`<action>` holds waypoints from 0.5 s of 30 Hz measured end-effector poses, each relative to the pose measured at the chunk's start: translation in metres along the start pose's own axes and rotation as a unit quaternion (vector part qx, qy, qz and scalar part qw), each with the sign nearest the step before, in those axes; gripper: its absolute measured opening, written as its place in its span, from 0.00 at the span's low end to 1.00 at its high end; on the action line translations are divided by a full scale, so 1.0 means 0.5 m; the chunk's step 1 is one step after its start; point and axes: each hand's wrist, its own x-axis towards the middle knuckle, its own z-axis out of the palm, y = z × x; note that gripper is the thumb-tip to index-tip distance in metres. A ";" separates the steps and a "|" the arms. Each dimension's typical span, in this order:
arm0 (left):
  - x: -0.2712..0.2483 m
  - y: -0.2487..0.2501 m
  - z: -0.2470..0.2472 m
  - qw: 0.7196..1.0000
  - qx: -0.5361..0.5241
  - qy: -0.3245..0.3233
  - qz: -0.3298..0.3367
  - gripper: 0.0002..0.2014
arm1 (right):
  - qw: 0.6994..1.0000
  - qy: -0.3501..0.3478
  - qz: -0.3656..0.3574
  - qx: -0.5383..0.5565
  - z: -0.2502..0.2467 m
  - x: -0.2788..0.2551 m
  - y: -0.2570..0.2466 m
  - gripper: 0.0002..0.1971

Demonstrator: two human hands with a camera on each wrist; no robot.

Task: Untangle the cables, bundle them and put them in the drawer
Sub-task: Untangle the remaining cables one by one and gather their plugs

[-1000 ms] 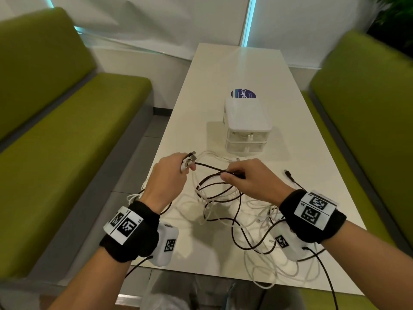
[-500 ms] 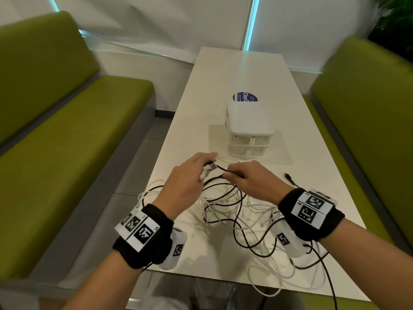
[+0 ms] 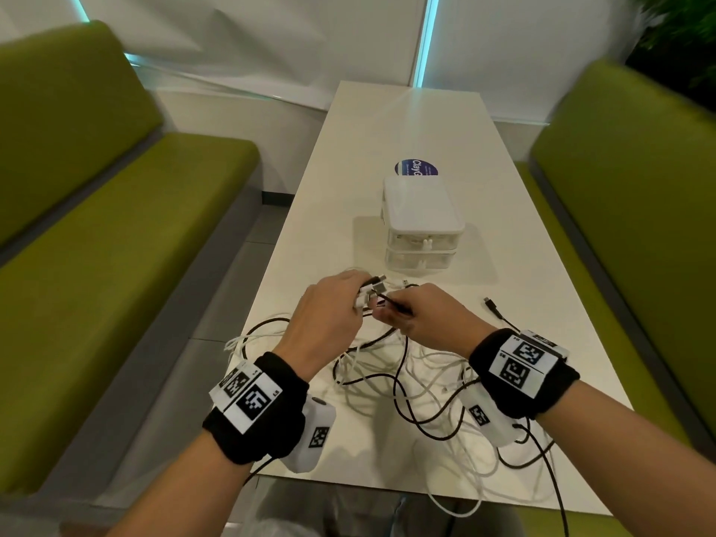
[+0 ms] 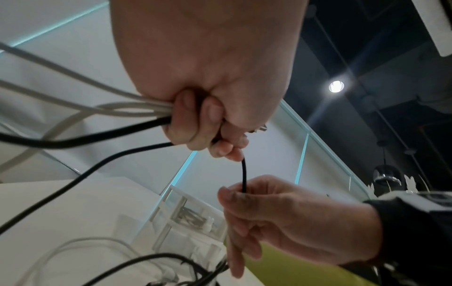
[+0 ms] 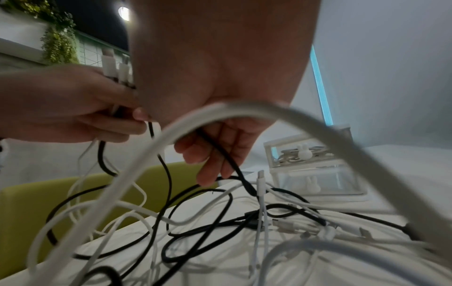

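Note:
A tangle of black and white cables (image 3: 403, 381) lies on the white table (image 3: 387, 129) near its front edge. My left hand (image 3: 360, 300) grips a bunch of cable ends, white and black, with their plugs (image 3: 374, 290) sticking out above the fingers (image 4: 195, 123). My right hand (image 3: 391, 312) pinches a black cable (image 4: 243, 174) just beside the left hand; that cable runs up into the left fist. The small white two-drawer unit (image 3: 422, 226) stands behind the hands with both drawers closed. A coiled cable shows inside its top drawer (image 5: 303, 152).
One black plug (image 3: 492, 304) lies loose on the table to the right. A round blue sticker (image 3: 416, 168) sits behind the drawer unit. Green benches (image 3: 116, 246) flank the table on both sides. Some cable loops (image 3: 457, 509) hang over the table's front edge.
My left hand has moved right with its bunch of plugs and now meets the right hand. The black cable span between the hands has shortened.

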 end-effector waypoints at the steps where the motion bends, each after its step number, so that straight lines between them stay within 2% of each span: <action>1: 0.000 0.001 -0.005 1.000 -0.019 0.015 -0.007 0.13 | 1.000 0.007 0.005 0.007 0.000 0.004 -0.001 0.23; 8: -0.007 -0.024 0.008 0.981 -0.155 0.077 -0.089 0.14 | 0.989 0.087 0.041 0.108 0.013 0.011 -0.017 0.25; 12: -0.020 -0.020 0.020 0.956 -0.235 0.118 -0.129 0.14 | 0.960 0.156 0.068 0.222 0.023 0.007 -0.022 0.25; 15: -0.023 -0.018 0.016 0.932 -0.295 0.154 -0.145 0.15 | 0.952 0.171 0.059 0.245 0.029 -0.004 -0.027 0.24</action>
